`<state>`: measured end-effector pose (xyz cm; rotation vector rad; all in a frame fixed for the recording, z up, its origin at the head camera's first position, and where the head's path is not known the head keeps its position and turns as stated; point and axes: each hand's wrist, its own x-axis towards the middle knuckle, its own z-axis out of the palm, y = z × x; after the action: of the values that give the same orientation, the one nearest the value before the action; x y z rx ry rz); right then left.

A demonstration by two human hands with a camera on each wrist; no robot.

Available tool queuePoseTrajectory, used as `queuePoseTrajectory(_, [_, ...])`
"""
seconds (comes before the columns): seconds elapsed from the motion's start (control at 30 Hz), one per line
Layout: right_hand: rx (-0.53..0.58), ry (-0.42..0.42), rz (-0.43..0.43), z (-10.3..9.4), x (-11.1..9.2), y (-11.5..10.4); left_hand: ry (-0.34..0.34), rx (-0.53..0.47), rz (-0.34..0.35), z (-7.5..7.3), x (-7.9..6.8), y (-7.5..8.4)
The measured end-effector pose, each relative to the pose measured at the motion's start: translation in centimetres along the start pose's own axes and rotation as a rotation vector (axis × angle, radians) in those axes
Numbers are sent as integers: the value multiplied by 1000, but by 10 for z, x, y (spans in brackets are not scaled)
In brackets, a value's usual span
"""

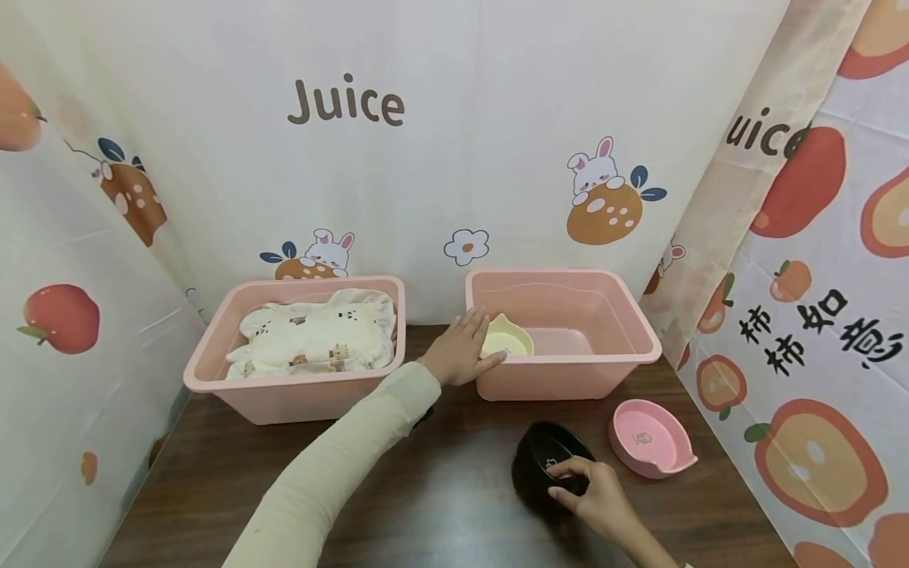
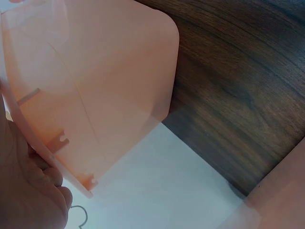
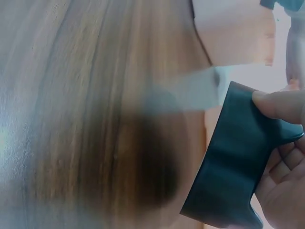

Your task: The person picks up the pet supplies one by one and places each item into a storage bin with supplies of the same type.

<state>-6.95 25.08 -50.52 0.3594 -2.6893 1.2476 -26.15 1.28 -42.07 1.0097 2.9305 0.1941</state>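
Note:
At the near left corner of the right-hand pink bin (image 1: 561,383), my left hand (image 1: 460,347) holds the rim, with the thumb over the front edge. In the left wrist view its fingers (image 2: 56,177) bend at the rim, partly hidden. Inside that bin, beside the hand, lies a pale yellow bowl (image 1: 507,339) with a pointed rim. My right hand (image 1: 592,493) pinches the rim of a black bowl (image 1: 533,465), tilted and held above the table. The right wrist view shows the bowl's dark side (image 3: 228,157) and the thumb against it.
A pink bowl (image 1: 649,438) stands on the dark wooden table (image 1: 419,505) right of the black bowl. Another pink bin (image 1: 305,401) at left holds a cream patterned cloth item (image 1: 319,331). Printed curtains (image 1: 454,158) hang behind and at both sides.

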Motion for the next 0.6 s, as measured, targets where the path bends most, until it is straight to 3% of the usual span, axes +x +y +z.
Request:
queuePoseTrajectory(0.2, [8,42,-115,-10,0,-19,3,7,7,-2,-2,1])
queuePoseTrajectory(0.6, [53,106,-231,-38,10,-54,-16,-14,8,-7,-5,2])
